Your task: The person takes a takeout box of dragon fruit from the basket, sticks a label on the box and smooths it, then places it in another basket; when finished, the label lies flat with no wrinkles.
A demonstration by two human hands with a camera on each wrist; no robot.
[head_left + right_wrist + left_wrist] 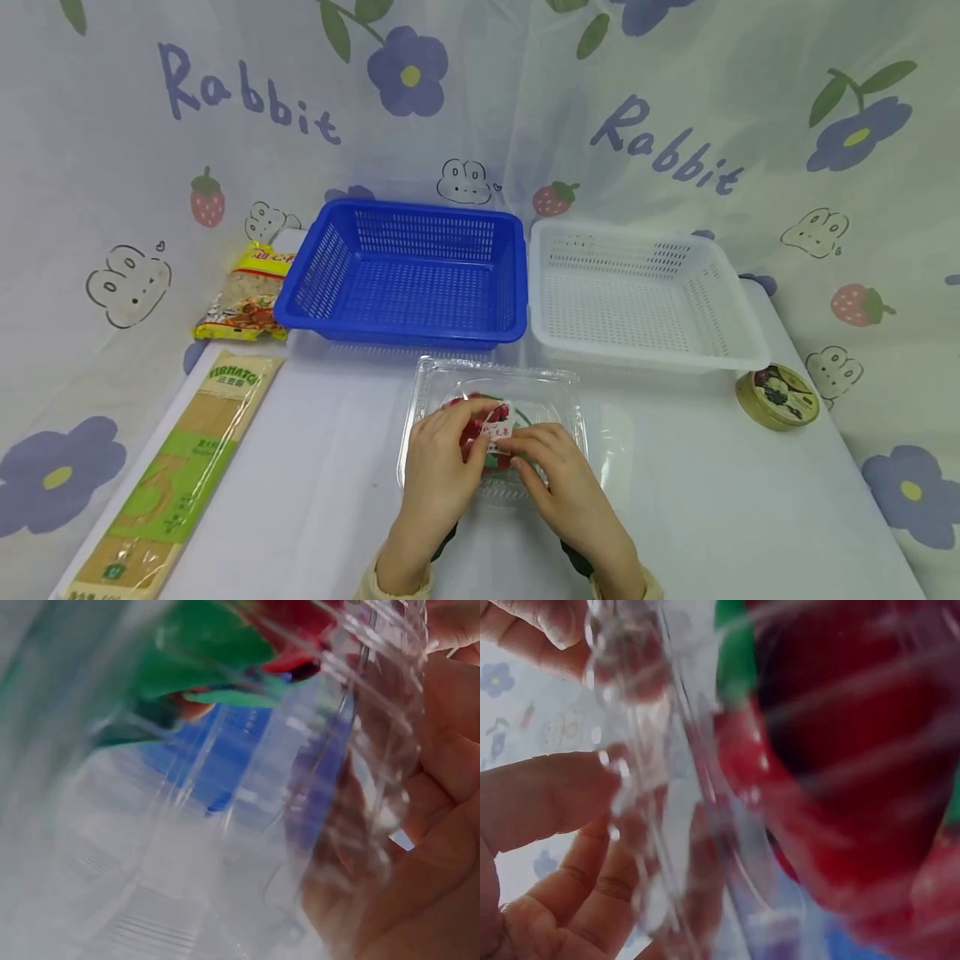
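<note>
A clear plastic box [567,396] lies in front of me, with a red and green thing [855,772] inside, seen blurred through its ridged wall. A small red and white label [497,430] shows over the middle of the box. From the left, my left hand [441,457] reaches over the box, fingertips and thumb right at the label. My right hand [557,468] comes in opposite, its fingertips close to the label's lower right side. In the wrist views, fingers of both hands touch the top of the box.
Behind the box stand a blue basket [405,337] and a white basket [652,354]. A yellow food bag [251,292] leans by the blue one. Left lies a long pack of noodles [176,479]; at the right edge sits a round tin [777,397]. A patterned curtain [480,92] surrounds the table.
</note>
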